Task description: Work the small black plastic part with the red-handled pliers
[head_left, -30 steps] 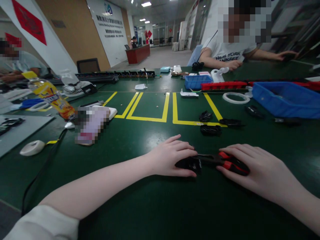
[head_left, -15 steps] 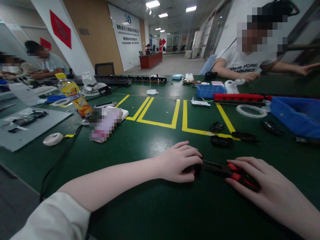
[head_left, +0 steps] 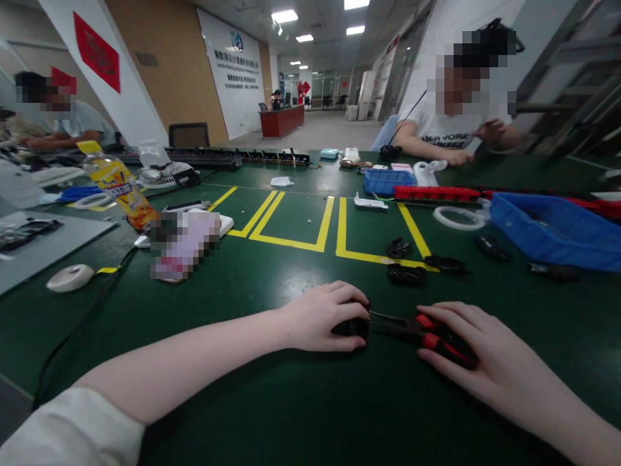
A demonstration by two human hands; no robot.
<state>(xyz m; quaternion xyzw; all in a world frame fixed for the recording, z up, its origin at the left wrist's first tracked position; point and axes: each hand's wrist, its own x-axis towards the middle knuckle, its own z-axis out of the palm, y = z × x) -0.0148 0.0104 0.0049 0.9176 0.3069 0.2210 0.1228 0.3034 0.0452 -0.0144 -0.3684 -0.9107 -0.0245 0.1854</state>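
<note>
Red-and-black-handled dark-metal pliers (head_left: 413,328) held in curled right hand (head_left: 490,346). Small black object (head_left: 350,327), mostly hidden, gripped in left hand (head_left: 325,318), left of pliers' tips; contact cannot be told. Object apparently being worked with pliers; steady hold called for.

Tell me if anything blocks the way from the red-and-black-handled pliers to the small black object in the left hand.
Nothing visible stands between the pliers, held in the right hand, and the small black object. The left hand partly covers that object, so whether the pliers' tips touch it is hidden.
</note>
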